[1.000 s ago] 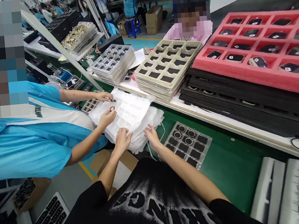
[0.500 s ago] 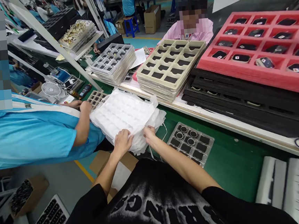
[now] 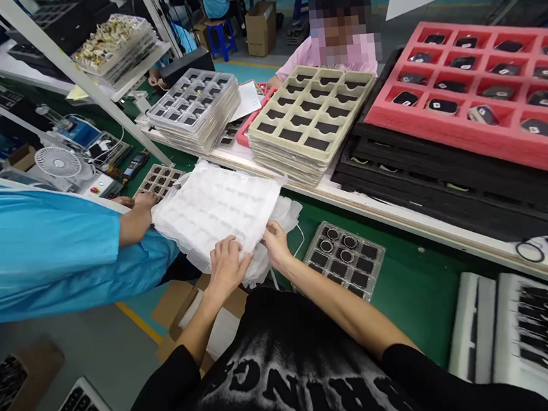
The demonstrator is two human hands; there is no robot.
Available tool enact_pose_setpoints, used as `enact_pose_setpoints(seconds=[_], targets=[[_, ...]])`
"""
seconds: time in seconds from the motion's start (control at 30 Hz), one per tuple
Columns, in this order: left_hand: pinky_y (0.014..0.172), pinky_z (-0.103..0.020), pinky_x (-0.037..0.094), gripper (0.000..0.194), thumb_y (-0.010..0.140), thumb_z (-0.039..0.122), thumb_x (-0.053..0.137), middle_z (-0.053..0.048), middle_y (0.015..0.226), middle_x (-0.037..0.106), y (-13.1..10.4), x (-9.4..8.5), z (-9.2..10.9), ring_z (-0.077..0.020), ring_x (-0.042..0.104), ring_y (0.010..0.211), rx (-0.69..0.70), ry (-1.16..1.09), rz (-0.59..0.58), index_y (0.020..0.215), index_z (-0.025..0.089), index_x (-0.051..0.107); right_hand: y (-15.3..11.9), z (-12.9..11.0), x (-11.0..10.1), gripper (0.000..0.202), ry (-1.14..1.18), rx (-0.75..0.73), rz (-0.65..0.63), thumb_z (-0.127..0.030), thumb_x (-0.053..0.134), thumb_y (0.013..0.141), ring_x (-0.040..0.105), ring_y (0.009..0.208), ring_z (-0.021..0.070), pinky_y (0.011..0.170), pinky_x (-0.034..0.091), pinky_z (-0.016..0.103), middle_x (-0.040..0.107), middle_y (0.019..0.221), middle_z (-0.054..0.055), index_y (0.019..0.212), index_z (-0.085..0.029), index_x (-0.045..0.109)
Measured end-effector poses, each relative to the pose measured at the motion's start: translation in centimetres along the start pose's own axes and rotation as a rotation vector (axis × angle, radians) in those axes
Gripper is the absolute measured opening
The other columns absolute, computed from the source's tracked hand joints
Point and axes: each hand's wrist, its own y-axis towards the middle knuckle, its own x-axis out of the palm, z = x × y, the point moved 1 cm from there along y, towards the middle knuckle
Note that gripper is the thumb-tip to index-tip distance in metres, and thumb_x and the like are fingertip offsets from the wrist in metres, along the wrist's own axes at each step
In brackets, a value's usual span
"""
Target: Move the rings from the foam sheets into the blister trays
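A stack of thin white wrapping sheets (image 3: pixel 218 201) lies before me at the green bench's edge, with rows of square dents showing through the top one. My left hand (image 3: pixel 230 262) is closed over its near edge, fingers on top and thumb toward the right. At the near right corner, my right hand (image 3: pixel 276 242) pinches the sheet's edge. What lies inside or beneath the sheets is hidden. Just right of my right hand is a clear plastic tray (image 3: pixel 375 280) with black squares and several rings.
A co-worker in a blue shirt (image 3: pixel 42 245) works close at left by a small compartment tray (image 3: pixel 157 180). On the shelf ahead stand stacked beige trays (image 3: pixel 292 146), grey trays (image 3: pixel 193 110) and a red foam tray (image 3: pixel 475 95). White foam trays (image 3: pixel 506 338) stand at right.
The view has shifted slightly. My right hand has risen a little with the sheet's corner, and the top sheet's right edge stands more apart from the layers below. My left hand stays on the near edge.
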Motion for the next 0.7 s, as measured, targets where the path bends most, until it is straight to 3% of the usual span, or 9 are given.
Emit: enact_pose_setpoints(seconds=[0.13,0.23,0.3,0.43,0.53,0.63,0.7], targets=[[0.103,-0.046,0.042,0.055,0.094,0.055,0.065,-0.020,0.135,0.060,-0.1,-2.2,0.7,-0.0369,0.055,0.128,-0.075,0.040,0.042,0.132,0.018,0.050,-2.4,-2.3,2.9,0.032,0.115,-0.101,-0.209,-0.055,0.065,0.087,0.066,0.101,0.0192,0.083,0.059,0.032,0.070,0.104,0.003,0.092,-0.024,0.061],[0.099,-0.045,0.045,0.057,0.099,0.041,0.059,-0.021,0.125,0.065,0.3,-4.6,1.1,-0.0373,0.063,0.119,-0.183,0.083,0.134,0.145,0.013,0.040,-3.7,-3.4,4.1,0.043,0.023,-0.251,-0.456,-0.063,0.057,0.094,0.064,0.119,0.0249,0.090,0.061,0.040,0.067,0.128,0.008,0.110,-0.025,0.068],[0.095,-0.044,0.048,0.054,0.097,0.030,0.057,-0.018,0.114,0.069,0.8,-6.5,0.9,-0.0359,0.068,0.109,-0.261,0.092,0.175,0.146,0.012,0.040,-3.9,-4.3,4.2,0.044,-0.159,-0.467,-0.580,-0.059,0.054,0.098,0.060,0.129,0.0269,0.101,0.058,0.046,0.064,0.138,0.009,0.123,-0.027,0.069],[0.097,-0.044,0.051,0.040,0.092,0.021,0.058,-0.011,0.110,0.071,2.4,-11.2,-0.2,-0.0341,0.070,0.107,-0.344,0.117,0.237,0.131,0.019,0.053,-2.3,-6.1,2.5,0.039,-0.652,-0.925,-0.667,-0.043,0.048,0.103,0.054,0.135,0.0289,0.115,0.045,0.053,0.063,0.140,0.011,0.135,-0.028,0.066],[0.102,-0.052,0.050,0.037,0.089,0.022,0.060,-0.006,0.111,0.070,2.5,-15.7,0.0,-0.0333,0.068,0.114,-0.383,0.151,0.304,0.125,0.016,0.056,-0.9,-6.8,0.2,0.037,-0.984,-1.096,-0.764,-0.030,0.048,0.102,0.052,0.136,0.0317,0.112,0.043,0.056,0.063,0.137,0.013,0.134,-0.026,0.067],[0.101,-0.055,0.050,0.040,0.089,0.026,0.059,0.000,0.107,0.068,-0.6,-20.4,1.2,-0.0283,0.069,0.112,-0.406,0.185,0.355,0.127,0.013,0.058,-0.6,-7.0,-2.4,0.036,-1.199,-1.134,-0.849,-0.020,0.051,0.098,0.053,0.132,0.0326,0.112,0.039,0.057,0.064,0.134,0.015,0.131,-0.023,0.067],[0.100,-0.049,0.051,0.040,0.091,0.035,0.061,0.007,0.107,0.068,-5.0,-22.8,1.3,-0.0225,0.069,0.110,-0.513,0.100,0.476,0.126,0.015,0.061,-1.4,-6.7,-3.9,0.035,-1.222,-1.091,-0.842,-0.018,0.051,0.098,0.055,0.128,0.0319,0.111,0.040,0.055,0.065,0.131,0.016,0.129,-0.021,0.068]])
